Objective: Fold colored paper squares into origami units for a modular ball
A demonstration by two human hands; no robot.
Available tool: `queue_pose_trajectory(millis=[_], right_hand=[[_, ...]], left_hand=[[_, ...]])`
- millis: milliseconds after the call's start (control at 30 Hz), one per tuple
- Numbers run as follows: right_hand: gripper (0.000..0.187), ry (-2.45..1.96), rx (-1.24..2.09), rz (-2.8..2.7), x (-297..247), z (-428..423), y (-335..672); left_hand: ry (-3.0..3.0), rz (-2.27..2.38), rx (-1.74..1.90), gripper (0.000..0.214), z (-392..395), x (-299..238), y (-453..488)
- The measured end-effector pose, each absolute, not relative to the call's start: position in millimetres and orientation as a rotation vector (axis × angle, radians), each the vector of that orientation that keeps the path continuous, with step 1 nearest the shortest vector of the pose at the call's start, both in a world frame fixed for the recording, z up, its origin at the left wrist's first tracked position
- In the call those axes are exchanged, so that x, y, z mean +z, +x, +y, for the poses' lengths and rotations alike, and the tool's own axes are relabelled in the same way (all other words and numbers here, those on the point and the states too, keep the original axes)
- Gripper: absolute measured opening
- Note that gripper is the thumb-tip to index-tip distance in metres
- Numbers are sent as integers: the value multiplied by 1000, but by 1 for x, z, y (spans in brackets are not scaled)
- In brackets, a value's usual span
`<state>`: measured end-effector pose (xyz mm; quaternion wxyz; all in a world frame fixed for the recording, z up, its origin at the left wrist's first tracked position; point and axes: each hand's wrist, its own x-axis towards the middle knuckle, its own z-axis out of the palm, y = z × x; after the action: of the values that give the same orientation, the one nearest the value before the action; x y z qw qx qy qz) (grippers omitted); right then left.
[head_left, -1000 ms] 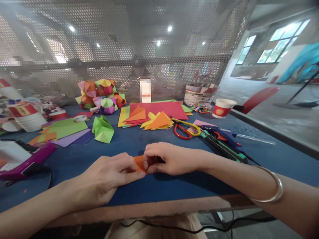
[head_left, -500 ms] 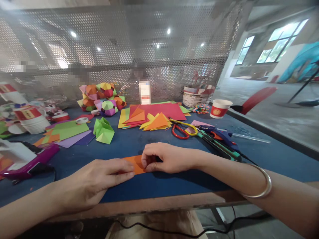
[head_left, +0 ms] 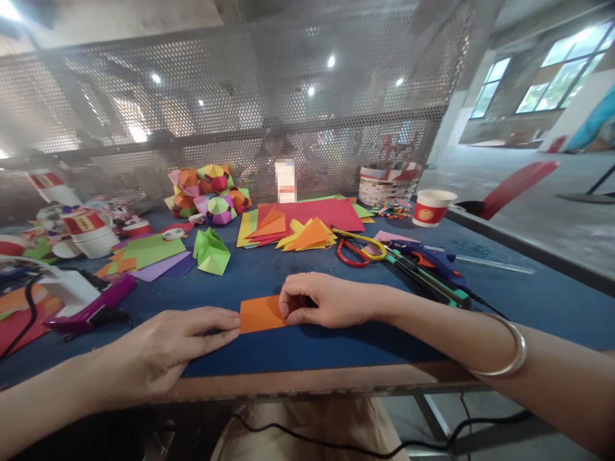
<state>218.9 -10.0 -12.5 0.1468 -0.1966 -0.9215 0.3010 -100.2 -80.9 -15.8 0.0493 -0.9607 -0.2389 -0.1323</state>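
Observation:
A folded orange paper (head_left: 260,314) lies flat on the blue table (head_left: 298,349) near its front edge. My right hand (head_left: 327,299) presses on the paper's right end with curled fingers. My left hand (head_left: 163,349) lies flat with fingers stretched out, its fingertips touching the paper's left edge. A silver bangle (head_left: 504,352) is on my right wrist.
Behind lie stacked coloured sheets (head_left: 307,221), a green folded piece (head_left: 211,251), paper balls (head_left: 211,192), red and yellow scissors (head_left: 353,246), a glue gun (head_left: 427,262), a paper cup (head_left: 430,208) and a basket (head_left: 387,182). A purple tool (head_left: 86,301) sits left. A mesh screen backs the table.
My left hand slid leftward off the orange paper, leaving more of it uncovered. My right hand stayed on the paper's right end. The camera shifted slightly.

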Motion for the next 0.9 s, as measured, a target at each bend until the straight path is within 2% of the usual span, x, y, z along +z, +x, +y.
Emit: queue_pose_trajectory(millis=[300,533,800,900], right_hand=[[2,-562,856,-2654,-14,-8,217],[5,-542,760,-2689,-16,-8,218],[4,-522,795,-2683,-14,-8,217],[5,-522,821,-2670,-14,-8,217]], left_hand=[[-3032,-616,-278,57,-70,4,-67],[-3065,-511,-404,64,-54,-3,-30],[-3117,-530,-402,51,-56,4,-32],[-3111,-584,-372,53,-58,2,-43]])
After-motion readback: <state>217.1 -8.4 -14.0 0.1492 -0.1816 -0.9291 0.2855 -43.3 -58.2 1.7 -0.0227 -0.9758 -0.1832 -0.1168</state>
